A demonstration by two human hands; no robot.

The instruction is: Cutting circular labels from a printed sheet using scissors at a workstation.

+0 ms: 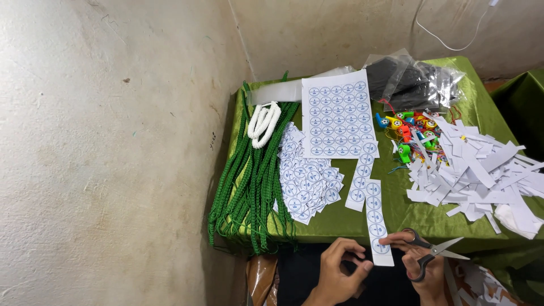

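green table (pixel 453 221), round-label strip (pixel 377 218) between hands

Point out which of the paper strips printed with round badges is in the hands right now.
The long strip hanging over the table's front edge: the left hand pinches its lower end, beside the scissors in the right hand. The shorter strip lies untouched.

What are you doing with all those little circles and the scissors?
A person sits at a green table cutting paper. The left hand pinches a strip of printed circles, and the right hand holds open scissors beside its lower end. A full sheet of circles lies farther back, with a pile of cut squares to its left and green cords at the table's edge. White scraps and coloured whistles lie on the right.
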